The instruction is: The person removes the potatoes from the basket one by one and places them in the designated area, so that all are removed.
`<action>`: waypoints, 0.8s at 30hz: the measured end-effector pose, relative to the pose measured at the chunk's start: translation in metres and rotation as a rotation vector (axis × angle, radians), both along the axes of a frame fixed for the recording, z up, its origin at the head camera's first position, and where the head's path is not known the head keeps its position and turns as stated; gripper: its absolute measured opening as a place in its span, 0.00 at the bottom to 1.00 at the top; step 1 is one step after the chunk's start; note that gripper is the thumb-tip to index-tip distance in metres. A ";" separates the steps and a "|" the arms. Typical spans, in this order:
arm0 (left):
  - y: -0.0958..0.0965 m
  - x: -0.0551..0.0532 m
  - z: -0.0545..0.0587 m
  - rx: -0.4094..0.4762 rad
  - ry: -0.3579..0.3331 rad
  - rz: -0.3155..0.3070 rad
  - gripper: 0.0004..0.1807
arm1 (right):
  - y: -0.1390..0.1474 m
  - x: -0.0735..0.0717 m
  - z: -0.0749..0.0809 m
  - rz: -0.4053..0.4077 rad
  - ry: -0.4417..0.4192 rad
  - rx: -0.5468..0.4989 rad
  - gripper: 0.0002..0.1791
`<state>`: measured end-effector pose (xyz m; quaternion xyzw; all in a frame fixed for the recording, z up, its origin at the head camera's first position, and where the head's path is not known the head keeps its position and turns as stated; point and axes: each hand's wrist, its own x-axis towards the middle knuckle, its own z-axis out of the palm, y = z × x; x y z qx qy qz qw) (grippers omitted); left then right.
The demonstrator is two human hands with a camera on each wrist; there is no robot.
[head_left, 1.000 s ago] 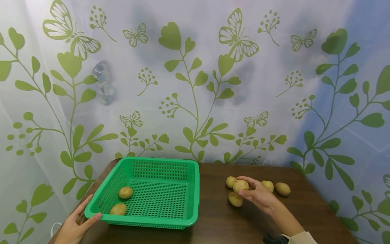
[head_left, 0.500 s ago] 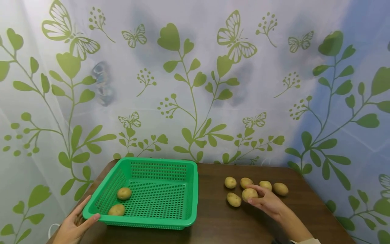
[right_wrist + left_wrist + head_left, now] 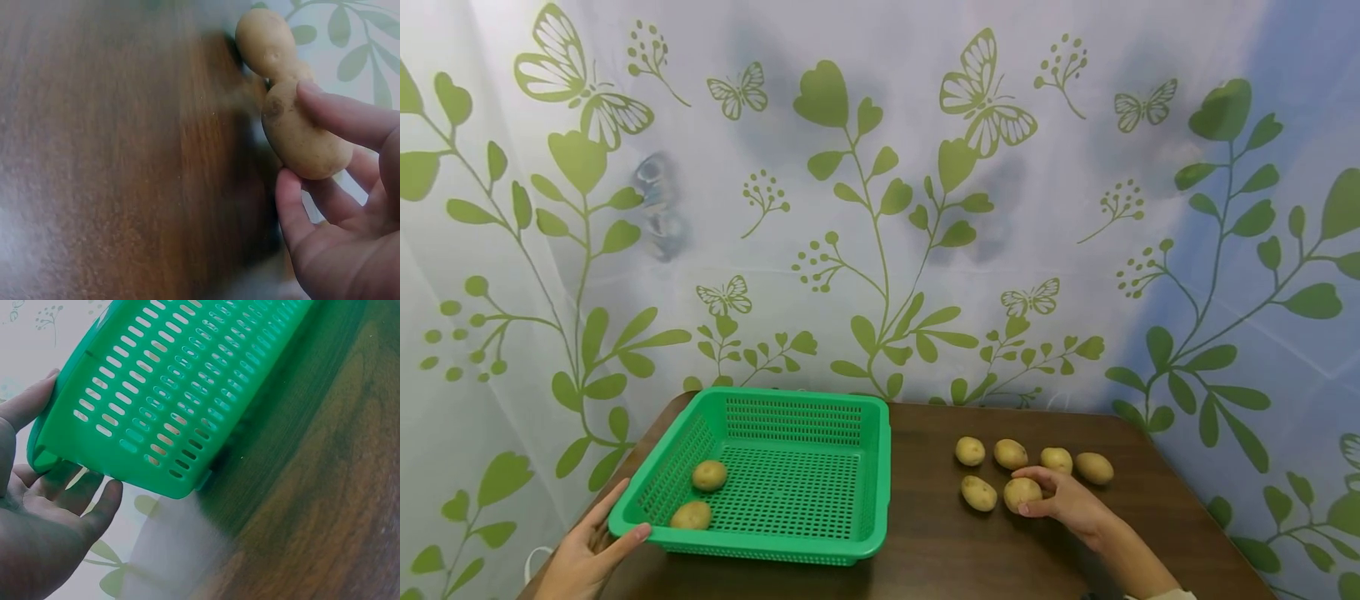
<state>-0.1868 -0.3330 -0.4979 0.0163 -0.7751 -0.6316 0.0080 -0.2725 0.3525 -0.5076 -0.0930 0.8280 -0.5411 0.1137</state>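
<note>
My left hand (image 3: 583, 546) grips the near-left corner of a green plastic basket (image 3: 767, 546), thumb on the rim and fingers around the outside. In the left wrist view, the basket's slotted wall (image 3: 181, 381) fills the middle. Two potatoes lie inside at the left, one farther back (image 3: 709, 476) and one nearer (image 3: 692, 515). Over at the right, my right hand (image 3: 1070, 506) pinches a potato (image 3: 1022, 495) between thumb and fingers, low over the table or touching it; I cannot tell which. The right wrist view shows this potato (image 3: 303, 134) with another potato (image 3: 265, 42) behind it.
Around the right hand, several loose potatoes lie on the brown wooden table (image 3: 936, 467): one front left (image 3: 978, 493), others in a back row (image 3: 1011, 454). A curtain (image 3: 880, 208) with green leaves and butterflies hangs directly behind the table.
My right hand has moved the potato rightward and toward the front, away from the two potatoes it overlapped in view. My left hand stays at the basket corner.
</note>
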 end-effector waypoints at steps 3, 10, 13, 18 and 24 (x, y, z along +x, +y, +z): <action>0.001 -0.001 0.001 -0.010 0.008 -0.002 0.47 | 0.000 0.000 0.000 0.010 0.028 0.054 0.34; -0.001 -0.002 -0.001 -0.003 -0.044 0.003 0.50 | -0.002 0.002 0.002 0.040 0.068 0.111 0.35; -0.003 -0.004 -0.004 0.024 -0.070 0.002 0.51 | -0.002 0.002 0.003 0.041 0.086 0.130 0.35; -0.004 -0.005 -0.009 0.081 -0.058 -0.010 0.51 | 0.001 0.002 0.004 0.029 0.118 0.168 0.33; -0.002 -0.007 -0.006 0.110 -0.028 -0.009 0.51 | 0.004 0.000 0.011 0.057 0.141 0.151 0.33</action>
